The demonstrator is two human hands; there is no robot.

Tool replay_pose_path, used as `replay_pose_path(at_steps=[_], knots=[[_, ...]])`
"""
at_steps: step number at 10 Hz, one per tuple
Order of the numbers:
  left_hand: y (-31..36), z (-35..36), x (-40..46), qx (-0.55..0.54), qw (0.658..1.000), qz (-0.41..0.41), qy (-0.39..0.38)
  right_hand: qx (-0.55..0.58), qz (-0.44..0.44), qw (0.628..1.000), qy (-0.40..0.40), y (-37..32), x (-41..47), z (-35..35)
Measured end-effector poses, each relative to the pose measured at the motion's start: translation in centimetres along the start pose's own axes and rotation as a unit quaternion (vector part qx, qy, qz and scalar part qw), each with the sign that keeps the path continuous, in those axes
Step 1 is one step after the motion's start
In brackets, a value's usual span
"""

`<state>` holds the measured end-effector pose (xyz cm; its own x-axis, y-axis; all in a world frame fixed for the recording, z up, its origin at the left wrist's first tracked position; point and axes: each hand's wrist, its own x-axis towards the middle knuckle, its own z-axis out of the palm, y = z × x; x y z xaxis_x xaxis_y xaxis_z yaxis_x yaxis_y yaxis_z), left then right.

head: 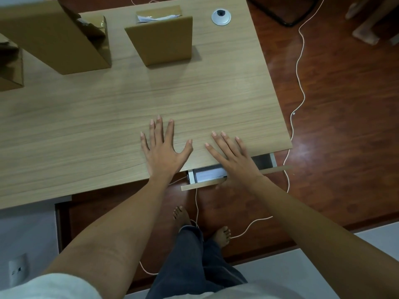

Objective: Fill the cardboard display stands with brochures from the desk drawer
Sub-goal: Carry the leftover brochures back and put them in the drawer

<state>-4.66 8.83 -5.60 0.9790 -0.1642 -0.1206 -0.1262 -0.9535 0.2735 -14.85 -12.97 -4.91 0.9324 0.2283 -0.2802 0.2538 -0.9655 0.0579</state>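
Observation:
My left hand lies flat on the desk top with fingers spread, holding nothing. My right hand hovers flat over the desk's front edge and the drawer, which is pulled out a little. A stack of white brochures shows inside the drawer, partly under my right hand. Three cardboard display stands rise at the back: one at the right with white papers in its pocket, a larger one in the middle, and one cut off at the left edge.
A round cable grommet sits in the desk's far right corner. A white cord trails across the red-brown floor right of the desk and under it near my bare feet. Another person's feet are at the top right.

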Motion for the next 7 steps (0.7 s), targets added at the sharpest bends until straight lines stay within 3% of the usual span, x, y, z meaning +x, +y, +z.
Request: replay_pose_path(at_steps=[7], knots=[[0.0,0.4,-0.1,-0.006,1.000,0.001,0.024,0.013,0.073,0.997,0.016,-0.7,3.3,-1.2]])
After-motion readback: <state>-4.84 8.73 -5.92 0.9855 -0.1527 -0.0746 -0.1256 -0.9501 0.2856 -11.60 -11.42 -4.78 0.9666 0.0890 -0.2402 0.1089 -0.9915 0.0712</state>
